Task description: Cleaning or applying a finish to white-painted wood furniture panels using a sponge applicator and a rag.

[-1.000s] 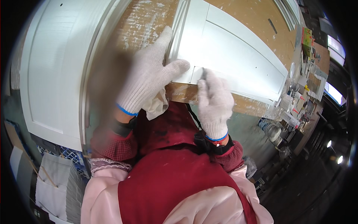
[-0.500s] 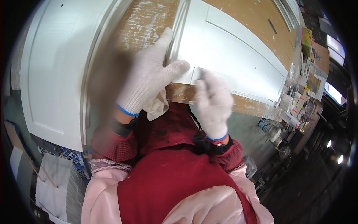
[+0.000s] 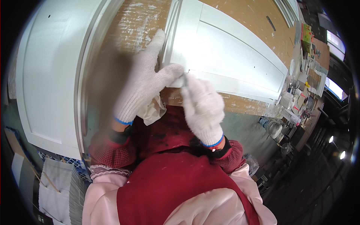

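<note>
Premises: a workshop. Grounds: the brown surface (image 3: 249,15) is streaked and flecked with white residue. A framed white panel (image 3: 230,48) lies on it, with a second white panel (image 3: 48,78) at left. Assorted containers (image 3: 287,100) crowd the right side. White sheets (image 3: 54,185) are stacked at lower left. The occupant wears knitted gloves (image 3: 140,84) and a red apron (image 3: 161,180). Bare lamps (image 3: 331,139) light a dim area beyond.

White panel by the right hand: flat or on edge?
Flat: the panel lies broad face up, with brown bench showing along its near and far sides. The left hand is at its left end.
</note>
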Available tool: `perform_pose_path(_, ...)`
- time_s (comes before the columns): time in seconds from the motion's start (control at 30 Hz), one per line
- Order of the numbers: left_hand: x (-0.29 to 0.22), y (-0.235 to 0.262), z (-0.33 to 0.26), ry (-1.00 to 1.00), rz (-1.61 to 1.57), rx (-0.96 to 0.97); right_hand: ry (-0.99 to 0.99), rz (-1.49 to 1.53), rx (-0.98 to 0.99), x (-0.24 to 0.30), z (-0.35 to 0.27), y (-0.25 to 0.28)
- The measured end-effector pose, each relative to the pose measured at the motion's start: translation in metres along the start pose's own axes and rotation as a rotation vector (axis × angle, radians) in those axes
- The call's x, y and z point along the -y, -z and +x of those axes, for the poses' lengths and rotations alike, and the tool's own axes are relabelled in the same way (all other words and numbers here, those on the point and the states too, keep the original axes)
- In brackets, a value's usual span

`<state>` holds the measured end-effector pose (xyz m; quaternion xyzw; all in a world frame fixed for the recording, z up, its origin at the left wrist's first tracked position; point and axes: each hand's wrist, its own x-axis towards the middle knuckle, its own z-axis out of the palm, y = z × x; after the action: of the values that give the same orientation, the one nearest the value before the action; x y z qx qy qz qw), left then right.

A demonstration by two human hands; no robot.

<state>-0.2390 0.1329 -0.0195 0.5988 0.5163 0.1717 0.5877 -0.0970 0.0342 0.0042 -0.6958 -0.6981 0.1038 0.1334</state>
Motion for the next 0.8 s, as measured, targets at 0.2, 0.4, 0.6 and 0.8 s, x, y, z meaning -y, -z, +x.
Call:
perform_pose_path(0.2,-0.002,-0.003,-0.001,0.039,0.068,0.016,-0.106,0.044,-0.092,-0.015,0.002,0.005)
perform_pose_path(0.4,0.005,-0.005,-0.001,0.025,0.027,-0.028,-0.146,0.115,-0.006,-0.007,0.005,0.005)
perform_pose_path(0.6,-0.003,-0.006,0.0,0.086,-0.073,-0.032,-0.057,0.055,-0.014,-0.001,0.005,0.005)
perform_pose_path(0.8,0.023,-0.006,0.001,-0.121,0.287,-0.07,-0.265,0.131,-0.141,-0.034,-0.001,0.01)
